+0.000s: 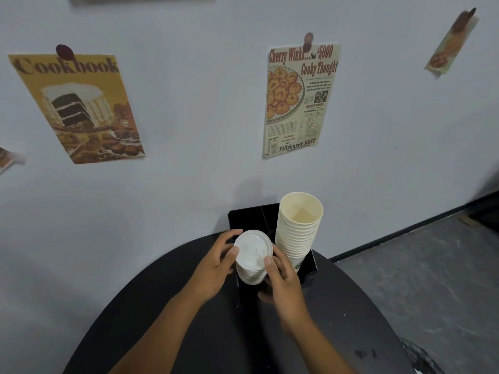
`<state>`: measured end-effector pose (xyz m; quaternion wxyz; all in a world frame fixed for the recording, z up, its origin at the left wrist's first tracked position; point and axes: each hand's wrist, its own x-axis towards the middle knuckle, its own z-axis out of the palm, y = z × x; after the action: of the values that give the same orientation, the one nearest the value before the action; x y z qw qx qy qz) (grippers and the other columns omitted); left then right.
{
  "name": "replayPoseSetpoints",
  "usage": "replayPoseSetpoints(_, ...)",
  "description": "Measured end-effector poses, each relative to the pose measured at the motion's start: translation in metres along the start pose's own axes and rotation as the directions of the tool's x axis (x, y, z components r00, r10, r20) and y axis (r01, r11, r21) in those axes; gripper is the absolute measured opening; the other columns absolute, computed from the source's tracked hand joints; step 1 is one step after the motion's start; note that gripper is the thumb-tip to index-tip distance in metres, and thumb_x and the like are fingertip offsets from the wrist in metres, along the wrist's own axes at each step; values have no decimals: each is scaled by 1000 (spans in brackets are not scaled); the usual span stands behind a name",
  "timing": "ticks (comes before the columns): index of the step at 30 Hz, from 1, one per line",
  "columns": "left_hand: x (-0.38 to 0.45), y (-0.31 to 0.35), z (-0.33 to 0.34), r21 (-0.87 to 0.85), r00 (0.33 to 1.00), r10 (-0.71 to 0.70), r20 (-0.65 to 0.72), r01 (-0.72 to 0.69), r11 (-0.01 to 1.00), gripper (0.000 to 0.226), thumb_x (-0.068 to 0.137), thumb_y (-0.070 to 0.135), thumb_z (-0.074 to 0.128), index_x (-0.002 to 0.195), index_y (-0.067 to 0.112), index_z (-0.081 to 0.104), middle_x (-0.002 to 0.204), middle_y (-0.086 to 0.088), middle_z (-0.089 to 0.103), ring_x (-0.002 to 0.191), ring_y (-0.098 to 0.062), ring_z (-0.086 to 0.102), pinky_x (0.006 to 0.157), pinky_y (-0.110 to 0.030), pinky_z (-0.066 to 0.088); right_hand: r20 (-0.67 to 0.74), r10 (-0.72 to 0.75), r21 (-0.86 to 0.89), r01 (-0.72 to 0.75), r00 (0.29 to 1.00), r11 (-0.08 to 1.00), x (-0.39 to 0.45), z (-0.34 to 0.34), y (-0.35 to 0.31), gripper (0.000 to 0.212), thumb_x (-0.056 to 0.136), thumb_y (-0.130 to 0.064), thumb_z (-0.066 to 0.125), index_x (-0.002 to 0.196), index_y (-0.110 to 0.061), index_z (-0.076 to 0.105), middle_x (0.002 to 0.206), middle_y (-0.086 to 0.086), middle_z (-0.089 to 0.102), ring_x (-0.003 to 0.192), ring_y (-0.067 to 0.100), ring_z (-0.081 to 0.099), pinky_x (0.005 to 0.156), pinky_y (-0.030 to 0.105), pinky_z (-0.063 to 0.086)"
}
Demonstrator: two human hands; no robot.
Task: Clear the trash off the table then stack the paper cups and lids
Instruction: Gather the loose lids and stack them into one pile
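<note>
A stack of white lids (252, 255) stands in the left compartment of a black organizer (243, 215) at the far side of the round black table (167, 314). My left hand (216, 268) cups the stack's left side, thumb on the top lid's rim. My right hand (282, 282) grips its right side, thumb on the rim. A tall stack of cream paper cups (298, 228) stands in the right compartment, touching nothing but the organizer.
A grey wall with a Cookbook poster (78, 109) and a Cherry Winks poster (299, 101) rises right behind the organizer. Grey floor (418, 279) lies to the right. Something dark and crinkled (418, 357) shows past the table's right edge.
</note>
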<state>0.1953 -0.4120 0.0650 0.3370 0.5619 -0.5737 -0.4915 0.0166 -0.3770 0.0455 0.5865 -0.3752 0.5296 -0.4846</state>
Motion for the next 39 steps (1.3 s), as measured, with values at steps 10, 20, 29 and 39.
replayPoseSetpoints(10,-3,-7,0,140,997,67,47,-73,987,41,109,39,45,140,66,36,119,12,70,114,-5,66,99,-37,59,-16,-150,-147,147,988,978,11,-5,18,53,90,-65,60,141,-55,49,144,-21,55,136,8,51,108,48,51)
replayPoseSetpoints(20,0,-14,-4,185,992,51,114,-71,980,65,100,28,67,141,67,35,132,13,65,118,-3,66,106,-29,53,-43,-183,-184,172,982,968,18,-7,31,53,91,-62,57,141,-48,52,141,-15,60,131,12,57,104,49,54)
replayPoseSetpoints(29,7,-17,-1,248,993,91,74,-107,963,84,83,22,86,136,67,38,127,25,58,110,11,58,92,-20,48,-79,-194,-204,175,978,963,25,-7,33,46,98,-45,62,144,-42,52,142,-15,58,134,9,53,109,43,51)
replayPoseSetpoints(39,19,-32,2,318,995,97,16,-97,943,81,82,28,86,132,71,40,125,21,52,102,-10,64,89,-26,56,-12,-225,-373,204,974,905,27,-11,28,63,91,-19,76,145,-38,50,140,-16,59,132,3,53,107,23,49)
